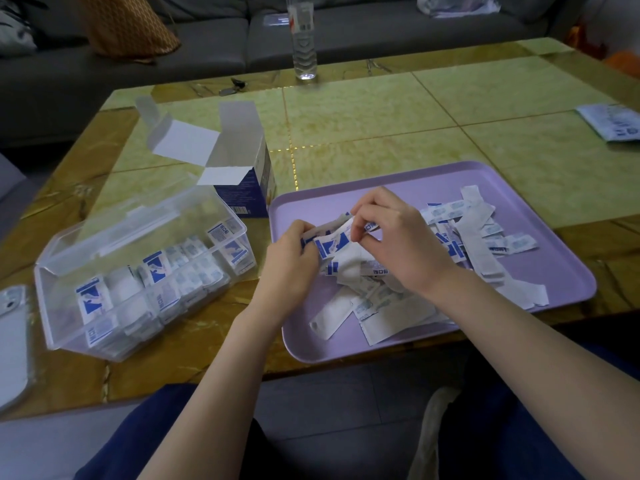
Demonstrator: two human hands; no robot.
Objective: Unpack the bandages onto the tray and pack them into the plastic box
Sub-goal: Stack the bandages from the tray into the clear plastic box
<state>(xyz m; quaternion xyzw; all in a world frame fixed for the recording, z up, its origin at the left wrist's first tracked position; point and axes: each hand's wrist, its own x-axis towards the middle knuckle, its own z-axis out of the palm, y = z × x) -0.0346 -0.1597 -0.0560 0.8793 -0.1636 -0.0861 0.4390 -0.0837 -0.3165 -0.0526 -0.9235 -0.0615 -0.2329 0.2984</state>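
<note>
Gathering step: both hands are over the left half of the tray (575, 271), which sits at the table's (381, 116) near edge, right of centre.

- Left hand (294, 252) has fingers curled round the left end of a stack of bandages (330, 244).
- Right hand (394, 237) pinches the stack's right end with thumb and fingertips.
- The stack's long axis runs roughly left-right between the hands, held just above the tray.
- Loose bandages (479, 237) lie scattered on the tray's middle and right, so my read is unpacking is done and packing is midway.

Key relation: the plastic box (48, 306) is to the left of the grip, toward the table's near-left corner, open and partly filled with rows standing on edge. The left hand is nearer. The box's long axis runs diagonally, near-left to far-right, so the stack likely needs a turn before dropping in.

The open carton (242, 195) stands behind, between box and tray.
</note>
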